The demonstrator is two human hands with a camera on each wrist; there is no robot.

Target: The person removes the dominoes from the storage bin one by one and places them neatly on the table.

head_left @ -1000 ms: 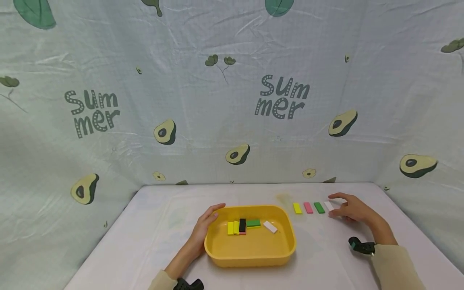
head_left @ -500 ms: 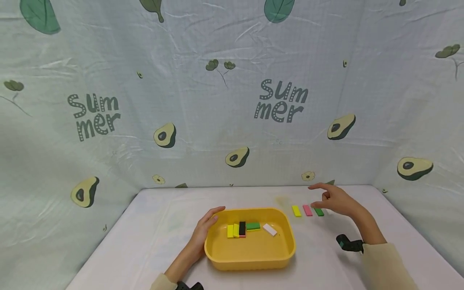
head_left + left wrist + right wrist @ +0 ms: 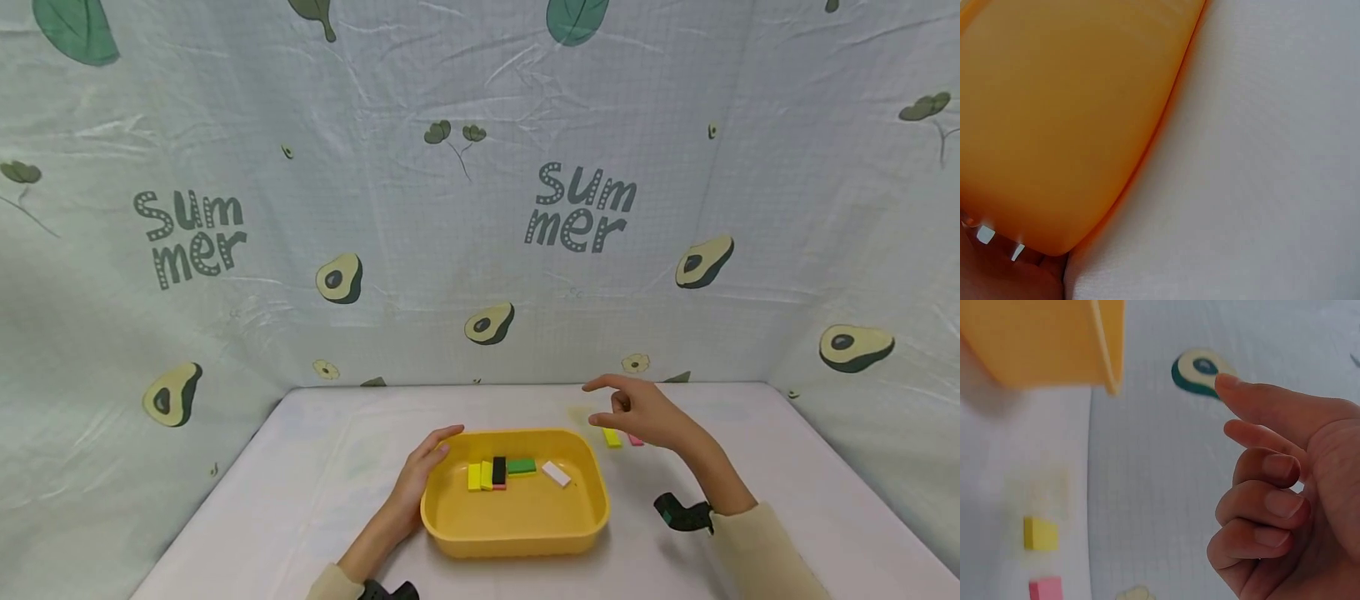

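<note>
My left hand [image 3: 414, 479] grips the left side of a yellow plastic tray [image 3: 517, 533], with its thumb at the rim. In the left wrist view the tray wall [image 3: 1072, 125] hides most of that hand. Beyond the tray's right side, my right hand [image 3: 648, 412] hovers with thumb and index finger extended and apart. Its other fingers curl inward in the right wrist view, and nothing is held. Below it on the table lie a yellow block [image 3: 613, 439] and a pink block [image 3: 636, 441], partly covered by the hand in the head view.
Inside the tray lie yellow blocks [image 3: 474, 477], a black block [image 3: 499, 469] over a pink one, a green block [image 3: 521, 466] over a yellow one, and a white block [image 3: 557, 474]. A white cloth covers the table [image 3: 337, 442]; a printed curtain [image 3: 420, 208] hangs behind.
My right hand has lifted away from the white block in the row and moved left toward the tray, carrying nothing visible. My left hand has stayed at the tray.
</note>
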